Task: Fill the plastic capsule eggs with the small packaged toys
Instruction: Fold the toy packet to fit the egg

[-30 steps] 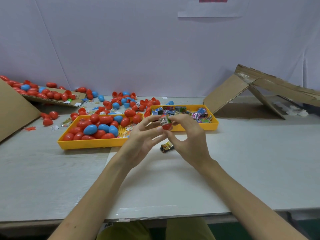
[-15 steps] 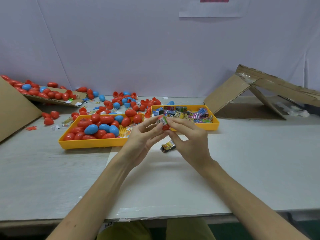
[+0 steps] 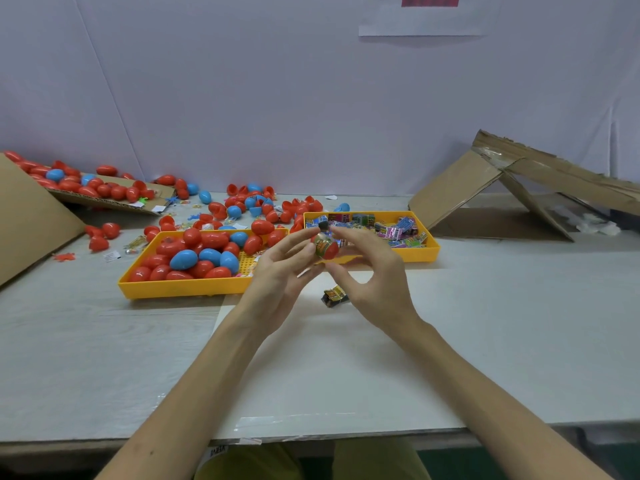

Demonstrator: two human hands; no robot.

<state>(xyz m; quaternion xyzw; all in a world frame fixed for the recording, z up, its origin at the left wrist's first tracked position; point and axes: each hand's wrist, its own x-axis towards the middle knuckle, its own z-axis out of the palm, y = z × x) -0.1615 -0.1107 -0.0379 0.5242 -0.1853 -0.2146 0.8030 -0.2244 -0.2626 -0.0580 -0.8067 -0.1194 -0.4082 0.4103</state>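
Pale grey walls are backing a light, matte table where both hands are meeting at centre. The left hand is pinching a red capsule egg from its 9 o'clock side with long, nearly straight fingertips. The right hand is gripping it from 3 o'clock, forefingers arching over the top and thumb curling beneath. A glossy printed packaged toy is sitting in the smooth plastic shell, bulging out toward 10 o'clock.

At 6 o'clock from the egg, a second crinkled packet is lying on the table, apart from both hands. A yellow plastic tray at 9 o'clock is holding shiny red and blue eggs. Another yellow tray at 1 o'clock is holding bright foil packets. Torn corrugated cardboard is leaning at 2 o'clock.

Compared with half a second ago, the right hand's lower fingers are spreading away from its thumb, opening a gap under the egg. The toy is also sitting lower in the shell.
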